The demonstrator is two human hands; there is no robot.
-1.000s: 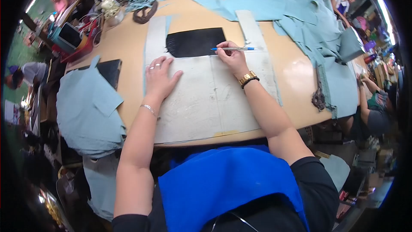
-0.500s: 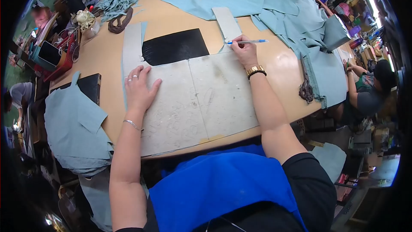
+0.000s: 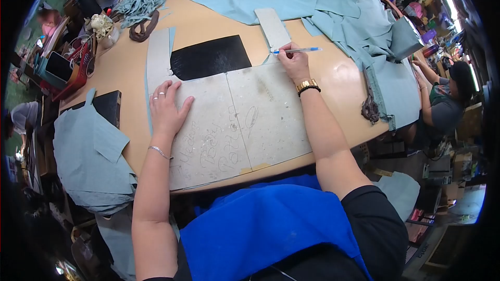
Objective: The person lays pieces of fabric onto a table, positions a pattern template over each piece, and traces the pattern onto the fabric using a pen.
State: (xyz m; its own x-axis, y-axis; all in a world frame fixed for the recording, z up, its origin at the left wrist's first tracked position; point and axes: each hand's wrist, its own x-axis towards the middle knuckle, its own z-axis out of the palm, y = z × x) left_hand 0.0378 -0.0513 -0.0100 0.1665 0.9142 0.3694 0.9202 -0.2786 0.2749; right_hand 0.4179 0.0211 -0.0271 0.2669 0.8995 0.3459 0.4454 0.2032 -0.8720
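Note:
A large grey-white cardboard pattern [image 3: 239,125] with handwriting and a line down its middle lies on the table in front of me. Two strips rise from its far side, and light blue material shows along its edges. My left hand [image 3: 167,106] rests flat on the pattern's left part, fingers spread. At the foot of the right strip, my right hand [image 3: 294,65] grips a blue pen [image 3: 307,50], its tip at the pattern's inner corner. Between the strips lies a black sheet [image 3: 213,57].
Light blue material [image 3: 344,10] is heaped at the far right, with more pieces [image 3: 86,145] at the left edge. Cut strips [image 3: 143,1] lie at the far left near a red basket [image 3: 78,73]. A green ruler [image 3: 379,96] lies right. Another person [image 3: 448,99] works at the right.
The view has shifted slightly, and the handwriting on the pattern looks sharper. My left hand stays flat on the pattern, and the pen remains at the same corner.

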